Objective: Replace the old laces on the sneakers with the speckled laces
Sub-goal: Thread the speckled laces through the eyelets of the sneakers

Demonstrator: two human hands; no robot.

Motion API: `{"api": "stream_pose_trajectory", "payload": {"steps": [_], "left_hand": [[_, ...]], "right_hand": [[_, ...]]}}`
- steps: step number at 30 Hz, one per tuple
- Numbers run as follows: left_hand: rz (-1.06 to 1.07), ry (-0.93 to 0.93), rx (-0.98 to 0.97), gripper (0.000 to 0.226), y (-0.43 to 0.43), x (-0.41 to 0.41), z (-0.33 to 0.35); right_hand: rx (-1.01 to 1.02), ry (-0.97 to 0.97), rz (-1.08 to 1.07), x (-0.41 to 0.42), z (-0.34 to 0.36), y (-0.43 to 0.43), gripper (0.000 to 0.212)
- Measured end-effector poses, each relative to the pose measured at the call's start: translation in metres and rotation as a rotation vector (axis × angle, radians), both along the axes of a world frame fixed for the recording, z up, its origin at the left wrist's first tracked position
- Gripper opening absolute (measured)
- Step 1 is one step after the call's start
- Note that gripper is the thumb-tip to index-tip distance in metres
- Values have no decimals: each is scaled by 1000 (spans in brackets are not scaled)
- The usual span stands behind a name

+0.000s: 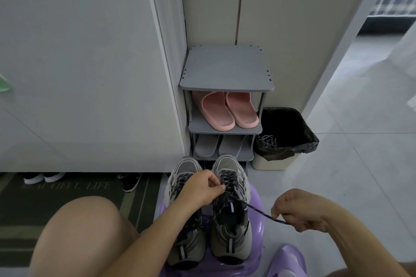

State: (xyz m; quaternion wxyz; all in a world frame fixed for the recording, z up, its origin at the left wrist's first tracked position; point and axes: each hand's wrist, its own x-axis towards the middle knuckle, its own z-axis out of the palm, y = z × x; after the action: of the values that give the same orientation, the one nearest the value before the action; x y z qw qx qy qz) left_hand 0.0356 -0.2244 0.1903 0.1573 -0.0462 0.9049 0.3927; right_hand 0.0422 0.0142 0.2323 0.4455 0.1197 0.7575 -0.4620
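Two grips clamped: left hand (200,189), right hand (299,211) pinching speckled lace (258,210); mat (67,200) reads "LIFE".

left hand (199,189) pinching speckled lace (258,210) over right sneaker (230,204), right hand (299,210) pulling lace end taut

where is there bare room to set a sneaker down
The top of the shoe rack is bare, and so are the floor tiles right of the bin. Crowded: the purple stool holds both sneakers, and slippers fill the lower shelves.
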Motion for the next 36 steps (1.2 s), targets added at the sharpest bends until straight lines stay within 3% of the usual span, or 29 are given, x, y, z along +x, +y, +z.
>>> {"api": "stream_pose_trajectory", "payload": {"steps": [7,10,14,25,32,36], "left_hand": [[-35,19,-28,10,-3,-1,3],[-52,24,-41,6,-1,0,5],[-37,44,-71,3,2,0,7],[-108,64,-148,11,1,-6,8],[-74,-76,24,11,-4,-13,8],[-146,54,-160,12,1,-13,4]], "right_hand": [[213,263,95,2,-16,-10,14],[262,440,102,-1,-27,-26,28],[269,691,118,-6,-32,-58,18],[322,747,184,-19,-37,-74,13],[265,625,110,-29,-35,-66,20],[301,638,144,-30,-42,-71,13]]}}
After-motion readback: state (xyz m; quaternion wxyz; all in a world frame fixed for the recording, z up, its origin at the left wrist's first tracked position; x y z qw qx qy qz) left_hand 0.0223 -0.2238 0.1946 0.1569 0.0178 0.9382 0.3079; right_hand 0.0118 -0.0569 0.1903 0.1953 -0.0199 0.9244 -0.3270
